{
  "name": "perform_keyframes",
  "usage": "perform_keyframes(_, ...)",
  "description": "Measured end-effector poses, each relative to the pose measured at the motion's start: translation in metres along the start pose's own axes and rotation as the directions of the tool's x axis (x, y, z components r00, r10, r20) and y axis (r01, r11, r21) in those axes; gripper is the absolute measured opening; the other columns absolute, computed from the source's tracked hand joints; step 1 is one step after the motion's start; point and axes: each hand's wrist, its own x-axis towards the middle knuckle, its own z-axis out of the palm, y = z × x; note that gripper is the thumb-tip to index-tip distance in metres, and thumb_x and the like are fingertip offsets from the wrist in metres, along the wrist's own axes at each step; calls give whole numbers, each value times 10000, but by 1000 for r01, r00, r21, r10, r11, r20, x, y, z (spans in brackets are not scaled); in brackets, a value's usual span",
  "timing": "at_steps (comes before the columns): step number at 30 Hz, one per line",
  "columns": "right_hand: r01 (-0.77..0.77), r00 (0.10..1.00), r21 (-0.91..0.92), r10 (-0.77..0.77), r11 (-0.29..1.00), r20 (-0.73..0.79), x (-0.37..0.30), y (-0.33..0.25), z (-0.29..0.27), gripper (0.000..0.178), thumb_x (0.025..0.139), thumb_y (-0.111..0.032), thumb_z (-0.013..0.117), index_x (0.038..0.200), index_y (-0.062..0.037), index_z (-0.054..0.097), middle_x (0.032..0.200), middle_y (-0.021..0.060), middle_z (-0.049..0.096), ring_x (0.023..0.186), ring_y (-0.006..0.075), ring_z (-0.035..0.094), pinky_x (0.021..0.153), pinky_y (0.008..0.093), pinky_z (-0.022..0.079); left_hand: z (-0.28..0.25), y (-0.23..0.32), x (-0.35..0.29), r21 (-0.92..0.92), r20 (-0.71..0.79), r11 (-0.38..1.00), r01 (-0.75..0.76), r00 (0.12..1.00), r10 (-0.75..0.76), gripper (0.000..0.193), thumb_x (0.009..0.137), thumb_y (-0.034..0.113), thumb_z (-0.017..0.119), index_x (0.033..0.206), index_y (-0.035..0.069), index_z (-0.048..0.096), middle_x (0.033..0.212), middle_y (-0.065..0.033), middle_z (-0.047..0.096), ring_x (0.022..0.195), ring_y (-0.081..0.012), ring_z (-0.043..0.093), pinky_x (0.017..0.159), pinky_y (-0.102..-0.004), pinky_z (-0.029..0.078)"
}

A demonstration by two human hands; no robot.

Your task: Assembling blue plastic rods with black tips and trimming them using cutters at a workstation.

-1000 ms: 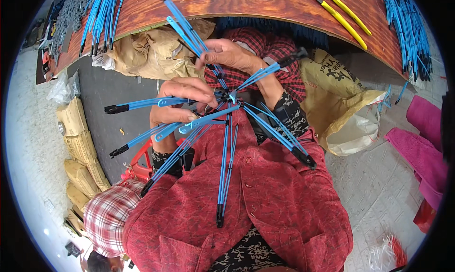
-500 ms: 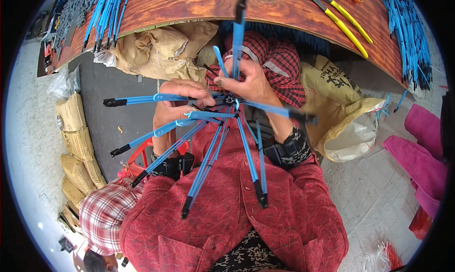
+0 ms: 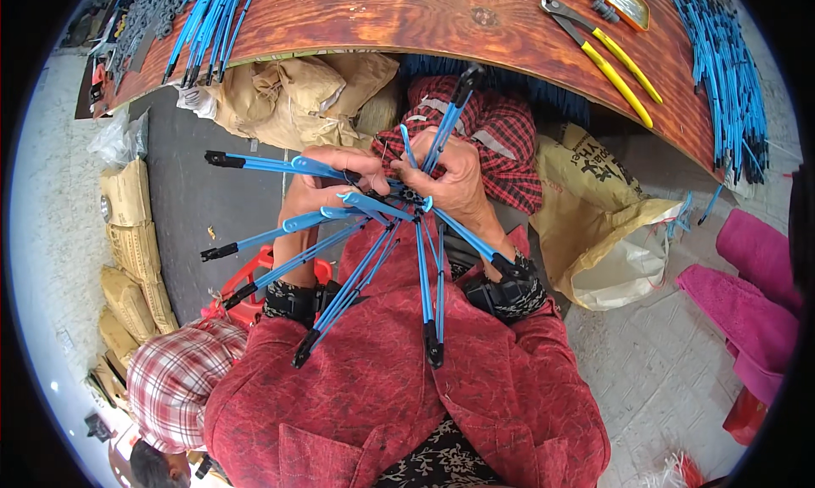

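Observation:
A spoked frame of blue rods with black end pieces fans out from a small dark hub in front of my chest. Light-blue flat strips lie along some of its spokes. My left hand is closed at the left of the hub, thumb and fingers pinching near a spoke's inner end. Just right of it, my right hand grips the frame by the spoke that points up and away. A thin dark wire-like piece shows between the fingertips; its hold is partly hidden.
Across the far side runs a wooden table bearing yellow-handled cutters and bundles of blue rods. Paper sacks sit beneath it. An open sack stands at right. Another person in a checked shirt is at lower left.
The spoked frame has turned clockwise in my hands: its upper spoke leans farther right and the right spoke points lower. Both hands stay at the hub. The view has shifted slightly.

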Motion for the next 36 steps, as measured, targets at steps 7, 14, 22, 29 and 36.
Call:
perform_keyframes(7, 19, 999, -29, -20, 999, -32, 0, 6, 0, 214, 741, -74, 817, 697, -37, 611, 649, 59, 599, 590, 219, 570, 578, 351, 442, 9, 3, -6, -8, -141, 996, 90, 986, -90, 461, 818, 218, 789, 1187, -42, 694, 1003, -197, 732, 915, -246, 710, 816, -331, 556)
perform_keyframes(14, 39, 999, -39, -40, 998, -29, 2, 5, 0, 223, 736, -70, 814, 687, -41, 598, 648, 65, 600, 590, 225, 576, 591, 350, 449, 22, 10, -8, -71, -261, 988, 136, 954, -150, 458, 816, 137, 789, 1221, -40, 670, 1032, -206, 732, 910, -225, 717, 822, -328, 587)
perform_keyframes(22, 67, 996, -83, -72, 994, -51, 2, 5, -2, 232, 733, -72, 815, 685, -39, 591, 639, 67, 593, 578, 227, 567, 568, 350, 441, 26, 18, -6, -82, -317, 968, 238, 915, -251, 483, 812, 144, 796, 1226, -62, 656, 1034, -208, 731, 908, -233, 724, 816, -346, 602)
perform_keyframes(29, 75, 995, -98, -81, 992, -62, 1, 8, -1, 244, 733, -81, 821, 683, -42, 585, 627, 68, 579, 565, 227, 552, 557, 353, 433, 25, 15, -4, -9, -299, 980, 198, 935, -192, 492, 813, 152, 794, 1229, -71, 652, 1043, -210, 729, 924, -239, 723, 830, -357, 600)
perform_keyframes(36, 95, 992, -114, -103, 989, -67, 3, 3, -1, 241, 738, -73, 815, 683, -40, 583, 634, 73, 586, 569, 241, 559, 560, 354, 438, 26, 13, -7, -46, -326, 968, 248, 912, -249, 525, 814, 159, 797, 1258, -69, 634, 1054, -215, 727, 914, -239, 723, 817, -365, 605)
